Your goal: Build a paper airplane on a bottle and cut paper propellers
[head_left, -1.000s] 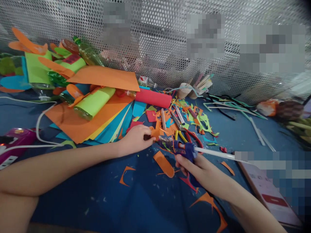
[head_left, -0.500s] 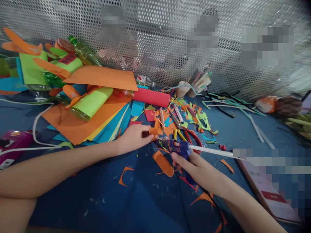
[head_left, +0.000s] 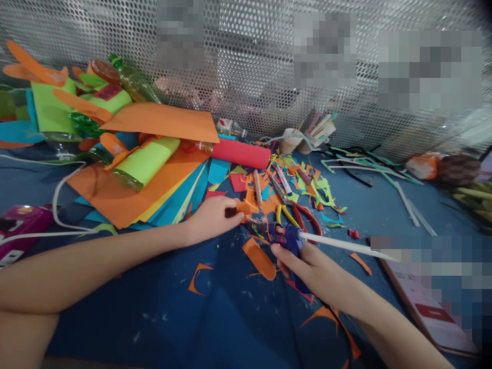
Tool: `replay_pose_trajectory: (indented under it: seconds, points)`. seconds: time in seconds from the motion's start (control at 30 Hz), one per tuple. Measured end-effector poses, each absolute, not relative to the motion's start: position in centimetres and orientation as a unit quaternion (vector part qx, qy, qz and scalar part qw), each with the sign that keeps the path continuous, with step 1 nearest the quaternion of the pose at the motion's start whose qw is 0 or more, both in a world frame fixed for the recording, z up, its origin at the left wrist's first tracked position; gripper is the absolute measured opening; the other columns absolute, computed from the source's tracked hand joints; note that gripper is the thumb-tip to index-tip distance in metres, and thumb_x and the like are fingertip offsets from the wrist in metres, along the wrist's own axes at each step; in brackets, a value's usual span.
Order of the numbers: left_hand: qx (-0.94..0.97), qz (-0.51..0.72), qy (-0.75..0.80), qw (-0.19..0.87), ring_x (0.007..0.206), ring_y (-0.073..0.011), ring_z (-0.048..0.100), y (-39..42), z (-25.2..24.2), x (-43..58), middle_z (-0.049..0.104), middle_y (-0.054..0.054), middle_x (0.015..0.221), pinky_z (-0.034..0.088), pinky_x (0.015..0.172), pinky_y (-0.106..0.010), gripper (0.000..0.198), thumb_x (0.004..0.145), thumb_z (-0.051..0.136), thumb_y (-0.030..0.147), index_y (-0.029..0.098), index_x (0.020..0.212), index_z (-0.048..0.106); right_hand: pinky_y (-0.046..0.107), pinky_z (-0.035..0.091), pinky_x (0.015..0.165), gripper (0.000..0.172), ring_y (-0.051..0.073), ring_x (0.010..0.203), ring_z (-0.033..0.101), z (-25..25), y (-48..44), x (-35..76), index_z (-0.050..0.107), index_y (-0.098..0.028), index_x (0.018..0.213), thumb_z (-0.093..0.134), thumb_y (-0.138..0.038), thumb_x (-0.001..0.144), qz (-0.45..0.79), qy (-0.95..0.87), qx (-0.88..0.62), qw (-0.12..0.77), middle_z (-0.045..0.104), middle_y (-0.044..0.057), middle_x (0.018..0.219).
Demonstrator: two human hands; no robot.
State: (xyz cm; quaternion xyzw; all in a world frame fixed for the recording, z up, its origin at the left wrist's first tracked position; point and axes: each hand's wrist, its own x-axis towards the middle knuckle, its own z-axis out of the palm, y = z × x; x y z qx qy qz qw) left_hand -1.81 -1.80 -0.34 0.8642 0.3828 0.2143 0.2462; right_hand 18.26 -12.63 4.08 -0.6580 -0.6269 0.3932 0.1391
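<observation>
My left hand point(head_left: 210, 219) pinches a small orange paper piece point(head_left: 243, 207) near the middle of the blue table. My right hand point(head_left: 303, 261) is wrapped round a blue glue gun point(head_left: 286, 234), its nozzle pointing left at the orange piece; whether they touch is unclear. A long white glue stick point(head_left: 342, 242) sticks out of the gun's back. Just below the nozzle lies an orange rounded strip point(head_left: 259, 259). Scissors with yellow handles point(head_left: 288, 215) and others with red handles point(head_left: 310, 220) lie behind the gun.
A red-wrapped bottle point(head_left: 241, 154), a green-wrapped bottle point(head_left: 148, 163) and coloured sheets point(head_left: 115, 197) lie at back left. Paper scraps point(head_left: 269, 192) surround the markers. A phone point(head_left: 426, 307) is at right, a purple object point(head_left: 25, 228) at far left. Perforated metal point(head_left: 246, 61) stands behind.
The view has shifted very slightly. Both hands keep nearly the same position and hold.
</observation>
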Motion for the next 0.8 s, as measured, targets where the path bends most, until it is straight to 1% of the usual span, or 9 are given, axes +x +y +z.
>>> replay_pose_trajectory:
  seconds: [0.17, 0.27, 0.43, 0.5, 0.63, 0.8]
  points:
    - [0.860, 0.217, 0.392, 0.245, 0.053, -0.0102, 0.044, -1.84, -0.17, -1.82, 0.052, 0.001, 0.056, 0.027, 0.050, -0.025, 0.024, 0.080, 0.046, 0.030, 0.017, 0.061, 0.053, 0.025, 0.040, 0.053, 0.047, 0.015, 0.057, 0.049, 4.40, -12.51, 18.32, 0.052, -0.019, 0.065, 0.036, -0.059, 0.084, 0.373, -0.636, -0.664, 0.122, 0.053, -0.001, 0.058]
    - [0.861, 0.211, 0.390, 0.248, 0.052, -0.0103, 0.044, -1.82, -0.22, -1.81, 0.052, 0.001, 0.055, 0.027, 0.049, -0.025, 0.024, 0.080, 0.046, 0.030, 0.016, 0.064, 0.056, 0.026, 0.042, 0.054, 0.046, 0.016, 0.058, 0.051, 4.29, -12.56, 18.21, 0.054, -0.020, 0.068, 0.037, -0.060, 0.083, 0.377, -0.632, -0.665, 0.125, 0.054, 0.000, 0.060]
    - [0.861, 0.222, 0.380, 0.256, 0.055, -0.0119, 0.047, -1.82, -0.39, -1.82, 0.056, -0.001, 0.059, 0.030, 0.052, -0.026, 0.025, 0.082, 0.044, 0.032, 0.017, 0.071, 0.061, 0.026, 0.044, 0.054, 0.045, 0.018, 0.064, 0.055, 4.01, -12.71, 18.18, 0.059, -0.020, 0.076, 0.039, -0.060, 0.082, 0.377, -0.626, -0.671, 0.124, 0.060, 0.002, 0.069]
    - [0.862, 0.221, 0.382, 0.248, 0.054, -0.0117, 0.046, -1.84, -0.33, -1.80, 0.055, 0.000, 0.058, 0.029, 0.052, -0.026, 0.025, 0.081, 0.044, 0.032, 0.017, 0.068, 0.060, 0.026, 0.044, 0.053, 0.044, 0.018, 0.064, 0.056, 4.02, -12.72, 18.25, 0.059, -0.020, 0.075, 0.040, -0.060, 0.081, 0.377, -0.622, -0.675, 0.126, 0.061, 0.002, 0.069]
    - [0.862, 0.210, 0.393, 0.242, 0.051, -0.0105, 0.043, -1.87, -0.09, -1.75, 0.050, 0.001, 0.054, 0.027, 0.049, -0.025, 0.025, 0.080, 0.046, 0.030, 0.017, 0.061, 0.054, 0.024, 0.043, 0.048, 0.044, 0.017, 0.059, 0.056, 4.02, -12.68, 18.34, 0.055, -0.020, 0.066, 0.042, -0.059, 0.081, 0.379, -0.608, -0.685, 0.131, 0.060, 0.001, 0.062]
    - [0.863, 0.213, 0.389, 0.241, 0.053, -0.0109, 0.044, -1.85, -0.20, -1.79, 0.052, 0.001, 0.055, 0.026, 0.049, -0.025, 0.024, 0.081, 0.046, 0.030, 0.017, 0.063, 0.056, 0.024, 0.042, 0.048, 0.043, 0.016, 0.058, 0.055, 3.90, -12.72, 18.26, 0.058, -0.020, 0.073, 0.043, -0.059, 0.080, 0.379, -0.612, -0.682, 0.133, 0.061, 0.001, 0.063]
